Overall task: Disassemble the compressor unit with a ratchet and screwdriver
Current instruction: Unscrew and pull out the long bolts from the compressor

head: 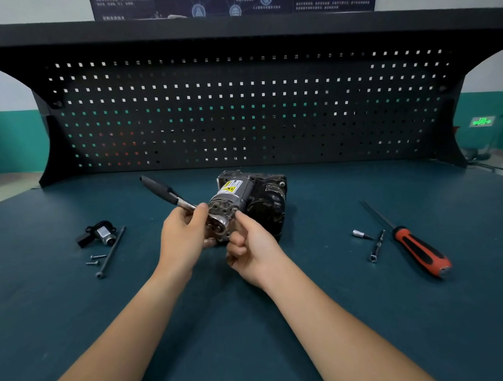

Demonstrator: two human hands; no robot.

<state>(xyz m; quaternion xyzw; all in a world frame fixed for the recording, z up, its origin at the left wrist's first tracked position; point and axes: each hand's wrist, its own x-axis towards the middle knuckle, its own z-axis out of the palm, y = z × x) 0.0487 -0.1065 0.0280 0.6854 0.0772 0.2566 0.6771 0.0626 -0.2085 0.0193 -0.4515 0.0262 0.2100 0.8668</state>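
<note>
Both forearms bare, entering from the near edge and converging toward the middle.

Left hand (185, 238): back toward camera, fingers curled round the ratchet (168, 195) close to its head, thumb laid along the shaft on the far side.

Right hand (255, 249): just right of the left hand and apart from it. Index finger straight, pointing far-left, tip at the near end of the compressor unit (244, 190). Other fingers folded into the palm. Unclear whether it pinches anything.

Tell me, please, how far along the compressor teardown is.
Done: a small part, a long bolt and two screws lie off to the left. In hand: the left hand holds the ratchet against the compressor, the right hand touching beside it. Left: its body looks whole; the screwdriver lies untouched.
</note>
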